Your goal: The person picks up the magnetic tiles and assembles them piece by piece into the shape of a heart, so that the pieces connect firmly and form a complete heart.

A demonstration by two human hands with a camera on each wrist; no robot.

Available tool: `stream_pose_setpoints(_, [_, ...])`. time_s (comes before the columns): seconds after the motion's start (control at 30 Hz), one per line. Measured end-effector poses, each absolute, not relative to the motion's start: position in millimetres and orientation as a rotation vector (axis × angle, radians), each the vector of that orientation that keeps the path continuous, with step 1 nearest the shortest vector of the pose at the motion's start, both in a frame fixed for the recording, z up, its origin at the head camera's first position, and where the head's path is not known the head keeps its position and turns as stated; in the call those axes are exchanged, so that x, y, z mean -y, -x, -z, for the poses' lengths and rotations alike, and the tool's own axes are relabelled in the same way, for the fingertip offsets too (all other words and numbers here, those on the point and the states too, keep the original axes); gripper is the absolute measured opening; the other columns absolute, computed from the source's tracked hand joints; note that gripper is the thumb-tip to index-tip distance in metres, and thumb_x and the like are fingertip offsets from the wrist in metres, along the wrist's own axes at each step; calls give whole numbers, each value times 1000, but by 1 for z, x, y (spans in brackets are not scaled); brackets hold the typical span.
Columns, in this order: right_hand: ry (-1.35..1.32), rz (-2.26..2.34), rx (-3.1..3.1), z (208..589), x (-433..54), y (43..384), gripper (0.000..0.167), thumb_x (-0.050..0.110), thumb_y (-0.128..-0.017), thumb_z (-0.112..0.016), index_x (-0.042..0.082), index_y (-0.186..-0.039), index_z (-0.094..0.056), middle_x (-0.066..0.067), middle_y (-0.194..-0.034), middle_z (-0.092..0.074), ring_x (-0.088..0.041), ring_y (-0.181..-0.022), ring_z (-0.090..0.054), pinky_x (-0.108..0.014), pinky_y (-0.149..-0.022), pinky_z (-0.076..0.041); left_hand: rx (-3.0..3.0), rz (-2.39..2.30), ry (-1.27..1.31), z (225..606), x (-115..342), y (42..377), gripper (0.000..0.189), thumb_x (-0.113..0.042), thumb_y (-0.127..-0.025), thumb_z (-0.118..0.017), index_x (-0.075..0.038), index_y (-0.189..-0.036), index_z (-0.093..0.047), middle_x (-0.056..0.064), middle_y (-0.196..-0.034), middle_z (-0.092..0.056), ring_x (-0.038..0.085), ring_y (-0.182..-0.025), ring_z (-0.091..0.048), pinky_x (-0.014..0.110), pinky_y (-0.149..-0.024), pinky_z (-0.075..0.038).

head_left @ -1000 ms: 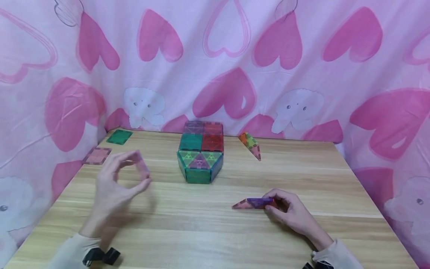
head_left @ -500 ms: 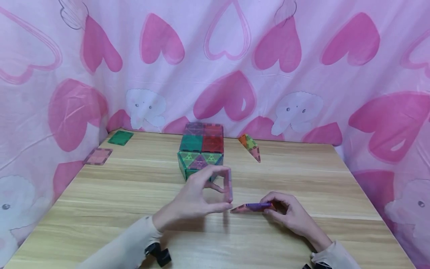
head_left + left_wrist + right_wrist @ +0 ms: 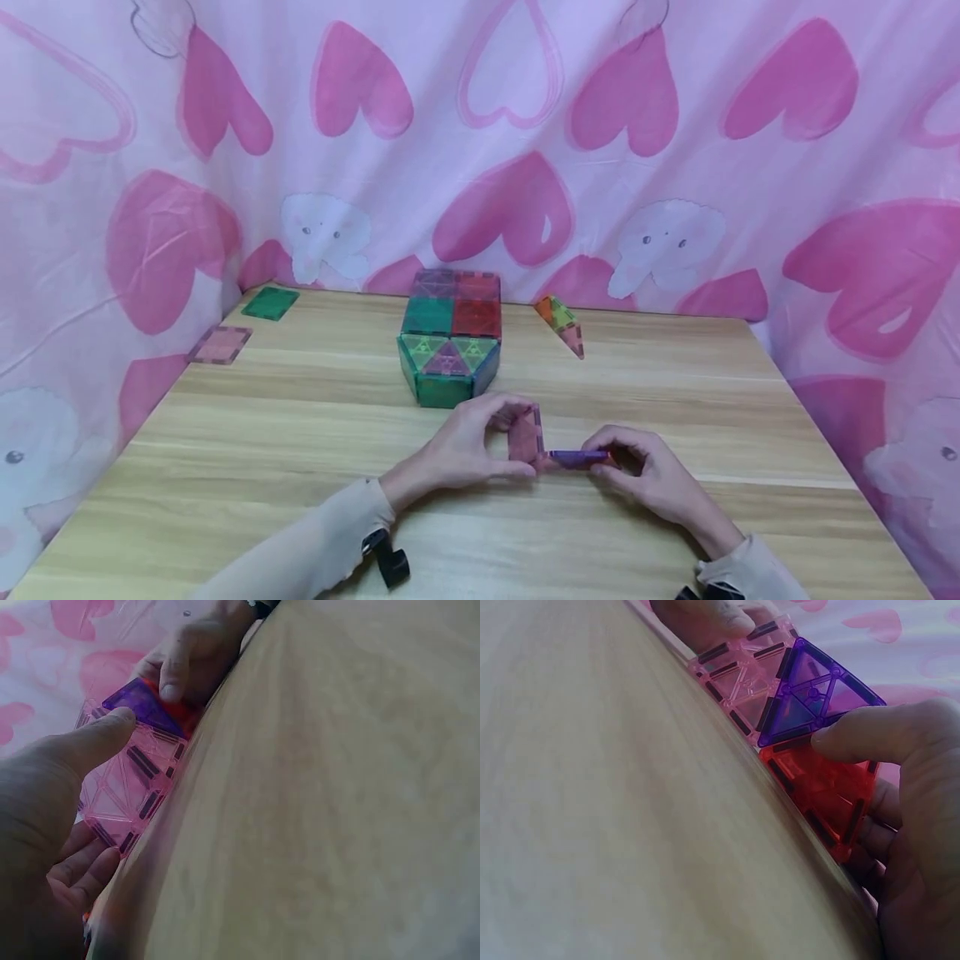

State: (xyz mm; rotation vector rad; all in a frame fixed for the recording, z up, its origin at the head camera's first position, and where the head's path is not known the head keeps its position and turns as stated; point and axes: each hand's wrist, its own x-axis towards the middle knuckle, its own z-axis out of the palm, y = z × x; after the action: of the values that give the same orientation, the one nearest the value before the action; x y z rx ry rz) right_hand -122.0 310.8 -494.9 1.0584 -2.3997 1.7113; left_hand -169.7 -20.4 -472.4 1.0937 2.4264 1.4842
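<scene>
In the head view my left hand holds a pink square magnetic tile upright, thumb at the bottom and fingers at the top. My right hand pinches a strip of joined triangle magnetic tiles, standing on edge. The strip's purple triangle and red triangle show clearly in the right wrist view, the thumb pressing near where they meet. Its pink end triangle is partly hidden by the square. The square meets the strip's left end; whether they are attached I cannot tell.
Behind the hands stands a box built of coloured tiles. To its right lies an orange, yellow-green and pink tile strip. A green square tile and a pink square tile lie at the table's left edge. Patterned cloth hangs behind.
My left hand has carried the pink square tile from the table's left side rightward, up to the triangle strip. The right hand has stayed in place with the strip.
</scene>
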Motion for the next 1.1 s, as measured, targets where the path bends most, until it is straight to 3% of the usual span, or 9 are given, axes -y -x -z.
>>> stream_pose_setpoints(0.43, [-1005,-1685,2439,493,-311,121,37,-10,-96,-78,13,-125,-77,-7,-116,-79,-20,-106,-73,-24,-96,-56,-2416,-1456,-1156,476,22,177,84,-29,-87,-99,-14,-160,-58,0,-151,-66,11,-128,-68,30,-110,-57])
stream_pose_setpoints(0.6, [-912,-1894,2392,488,-320,127,35,-11,-103,-64,-3,-137,-68,-17,-126,-76,-20,-116,-74,-26,-102,-58,-2439,-1406,-1218,477,23,177,89,-23,-86,-99,-14,-162,-54,1,-152,-64,11,-128,-68,30,-110,-57])
stream_pose_setpoints(0.73, [-773,-2082,2295,485,-331,141,35,-8,-110,-52,-18,-144,-54,-22,-129,-72,-24,-118,-73,-30,-99,-61,-2466,-1381,-1217,477,24,178,91,-23,-85,-99,-14,-163,-53,1,-149,-64,11,-126,-69,31,-109,-58])
stream_pose_setpoints(1.1, [-364,-1725,2369,488,-353,209,51,11,-109,-73,-12,-150,-54,-29,-136,-69,-9,-116,-71,-17,-101,-56,-2482,-1369,-1217,479,24,177,90,-21,-83,-98,-14,-162,-53,-1,-147,-65,8,-126,-67,28,-109,-57])
